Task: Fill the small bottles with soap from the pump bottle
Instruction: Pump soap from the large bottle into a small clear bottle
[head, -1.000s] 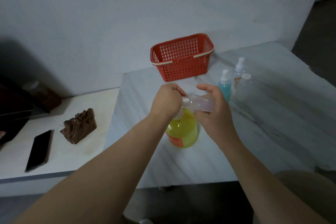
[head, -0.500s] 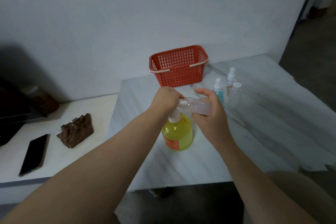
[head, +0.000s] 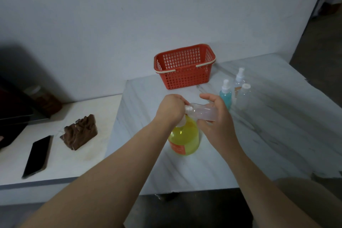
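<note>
A pump bottle (head: 185, 138) of yellow soap with an orange label stands on the marble table (head: 259, 135). My left hand (head: 171, 108) curls over its pump head, which is hidden under the fingers. My right hand (head: 216, 124) grips a small clear bottle (head: 202, 112) lying sideways, its neck against the pump spout. Three more small bottles stand to the right: a blue spray bottle (head: 226, 96), a clear spray bottle (head: 239, 79) and a clear capped bottle (head: 244, 96).
A red plastic basket (head: 185, 66) sits at the back of the table near the wall. On a lower white shelf (head: 74, 163) to the left lie a black phone (head: 38, 155) and a brown carved object (head: 80, 131). The table's front edge is close to me.
Both hands keep their hold on the pump head and the small bottle. The view has tilted a little, so everything sits slightly lower in the frame.
</note>
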Tool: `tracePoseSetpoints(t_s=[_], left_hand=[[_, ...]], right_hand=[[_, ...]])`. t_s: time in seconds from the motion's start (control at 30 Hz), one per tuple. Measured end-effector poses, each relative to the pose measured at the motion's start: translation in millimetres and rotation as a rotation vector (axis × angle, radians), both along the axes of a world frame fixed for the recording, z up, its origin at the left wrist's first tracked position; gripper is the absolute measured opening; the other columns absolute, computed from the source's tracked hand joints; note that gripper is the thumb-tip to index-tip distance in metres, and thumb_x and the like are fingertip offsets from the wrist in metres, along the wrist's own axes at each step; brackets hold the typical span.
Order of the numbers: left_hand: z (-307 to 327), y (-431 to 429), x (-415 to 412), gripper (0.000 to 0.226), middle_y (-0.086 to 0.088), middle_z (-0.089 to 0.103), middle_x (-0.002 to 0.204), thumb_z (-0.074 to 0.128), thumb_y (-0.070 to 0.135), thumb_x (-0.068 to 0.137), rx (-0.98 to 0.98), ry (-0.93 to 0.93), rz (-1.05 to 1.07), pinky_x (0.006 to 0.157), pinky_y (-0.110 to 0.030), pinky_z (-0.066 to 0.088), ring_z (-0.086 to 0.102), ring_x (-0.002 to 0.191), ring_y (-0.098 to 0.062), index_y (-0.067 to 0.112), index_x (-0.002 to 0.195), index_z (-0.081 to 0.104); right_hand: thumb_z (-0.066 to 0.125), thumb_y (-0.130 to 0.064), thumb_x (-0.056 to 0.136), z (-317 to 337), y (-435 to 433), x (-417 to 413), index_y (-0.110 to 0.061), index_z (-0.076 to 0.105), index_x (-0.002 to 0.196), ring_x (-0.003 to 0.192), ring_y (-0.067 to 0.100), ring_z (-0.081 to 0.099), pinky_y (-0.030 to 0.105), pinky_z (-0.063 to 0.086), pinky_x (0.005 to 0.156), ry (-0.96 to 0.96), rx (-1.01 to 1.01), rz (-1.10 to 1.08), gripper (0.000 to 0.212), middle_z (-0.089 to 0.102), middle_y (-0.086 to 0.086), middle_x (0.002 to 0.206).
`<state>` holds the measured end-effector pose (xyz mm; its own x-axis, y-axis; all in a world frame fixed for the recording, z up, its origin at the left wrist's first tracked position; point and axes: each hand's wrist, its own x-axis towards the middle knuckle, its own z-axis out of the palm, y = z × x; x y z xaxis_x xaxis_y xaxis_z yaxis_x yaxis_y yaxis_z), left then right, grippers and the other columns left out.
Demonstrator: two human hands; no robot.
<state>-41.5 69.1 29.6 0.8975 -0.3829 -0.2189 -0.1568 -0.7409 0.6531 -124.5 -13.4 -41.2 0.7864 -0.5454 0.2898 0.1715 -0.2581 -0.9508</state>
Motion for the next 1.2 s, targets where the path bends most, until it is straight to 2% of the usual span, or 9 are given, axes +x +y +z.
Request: tracePoseSetpoints(t_s=[0.1,0.17,0.33,0.5,0.6,0.77,0.93,1.07,1.2], left_hand=[[-2,-1,1,0.026,0.011,0.047,0.076,0.048,-0.009,0.084,-0.066,0.018,0.054,0.040,0.000,0.032,0.046,0.058,0.000,0.010,0.094,0.064],[-6,0,6,0.031,0.012,0.045,0.067,0.047,-0.012,0.082,-0.063,0.021,0.058,0.035,-0.003,0.030,0.041,0.052,0.000,0.015,0.071,0.057],[-5,2,3,0.040,0.010,0.048,0.067,0.045,-0.014,0.081,-0.053,0.019,0.039,0.037,-0.004,0.032,0.046,0.057,-0.004,0.021,0.063,0.051],[-7,3,3,0.029,0.009,0.048,0.081,0.043,-0.007,0.086,-0.247,0.068,0.115,0.051,-0.008,0.038,0.049,0.075,-0.006,0.015,0.091,0.061],[-7,7,2,0.035,0.006,0.050,0.072,0.039,-0.005,0.089,-0.240,0.068,0.076,0.060,-0.017,0.040,0.049,0.069,-0.011,0.019,0.069,0.053],[2,1,1,0.044,0.005,0.056,0.066,0.037,-0.013,0.081,-0.245,0.051,0.084,0.056,-0.022,0.040,0.052,0.073,-0.016,0.019,0.058,0.057],[8,-1,-2,0.041,-0.002,0.061,0.073,0.033,-0.012,0.080,-0.265,0.073,0.096,0.059,-0.025,0.042,0.053,0.079,-0.019,0.013,0.064,0.061],[6,-2,0,0.034,-0.020,0.063,0.116,0.036,-0.011,0.087,-0.207,0.058,0.077,0.088,-0.037,0.047,0.059,0.107,-0.034,-0.003,0.104,0.065],[5,5,0,0.034,-0.020,0.059,0.124,0.035,-0.004,0.092,-0.171,0.051,0.059,0.075,-0.027,0.045,0.055,0.116,-0.034,-0.002,0.113,0.062]], right_hand=[[0.058,-0.015,0.061,-2,2,1,-0.030,0.052,0.111,0.088,-0.005,0.055,0.006,0.042,0.070,-0.003,-0.009,-0.009,0.053,0.055,-0.024,0.104],[0.058,-0.016,0.061,-3,2,2,-0.030,0.051,0.112,0.088,-0.005,0.054,0.005,0.042,0.069,0.001,-0.007,-0.013,0.053,0.055,-0.024,0.105],[0.062,-0.013,0.063,-3,2,4,-0.029,0.052,0.112,0.083,-0.002,0.055,0.007,0.043,0.067,-0.004,-0.003,-0.013,0.053,0.056,-0.020,0.099],[0.064,0.002,0.067,-2,1,1,-0.026,0.053,0.114,0.087,-0.006,0.053,0.006,0.042,0.069,-0.016,-0.011,-0.004,0.055,0.055,-0.022,0.103],[0.064,0.006,0.067,2,1,0,-0.024,0.052,0.115,0.086,-0.006,0.053,0.006,0.042,0.070,-0.021,-0.007,0.003,0.058,0.055,-0.020,0.102],[0.055,-0.009,0.058,9,0,-2,-0.021,0.053,0.116,0.081,-0.003,0.053,0.007,0.043,0.068,-0.045,0.016,0.000,0.059,0.053,-0.016,0.095],[0.055,-0.011,0.058,10,-1,-3,-0.017,0.054,0.118,0.086,0.005,0.055,0.007,0.044,0.069,-0.055,0.000,-0.014,0.060,0.054,-0.012,0.099],[0.061,-0.002,0.064,6,0,-2,-0.020,0.053,0.116,0.087,-0.001,0.054,0.007,0.044,0.069,-0.049,-0.009,0.007,0.056,0.054,-0.016,0.102],[0.064,0.005,0.069,-1,1,0,-0.023,0.053,0.114,0.081,0.000,0.055,0.008,0.043,0.068,-0.030,-0.017,0.008,0.054,0.056,-0.015,0.096]])
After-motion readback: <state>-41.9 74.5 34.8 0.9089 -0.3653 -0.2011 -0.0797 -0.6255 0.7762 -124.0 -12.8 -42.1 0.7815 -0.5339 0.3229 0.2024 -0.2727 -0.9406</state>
